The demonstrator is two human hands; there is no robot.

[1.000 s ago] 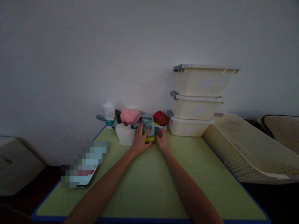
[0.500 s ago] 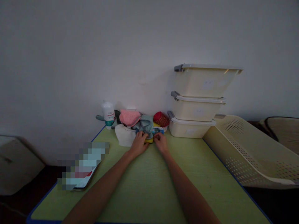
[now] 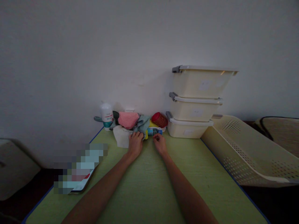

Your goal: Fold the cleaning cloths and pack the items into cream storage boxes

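Observation:
My left hand (image 3: 135, 143) is closed on the edge of a grey-green cloth (image 3: 143, 122) that drapes over a pile at the far side of the green table (image 3: 149, 183). My right hand (image 3: 160, 143) lies just in front of a small blue and white tube (image 3: 154, 131), its fingers curled and nothing clearly in them. The pile rests in and around a white tub (image 3: 121, 137). It includes a pink cloth (image 3: 128, 119), a yellow item (image 3: 149, 125) and a red mesh thing (image 3: 159, 119).
A white bottle (image 3: 106, 115) stands at the table's back left corner. Three cream lidded bins (image 3: 196, 102) are stacked against the wall. A perforated cream basket (image 3: 247, 149) leans off the right edge. A flat blurred item (image 3: 79, 168) lies at the left edge.
My left hand slid off the top of the grey-green cloth and closed on its front edge. My right hand drew back slightly from the tube. The cloth now uncovers more of the yellow item and tube.

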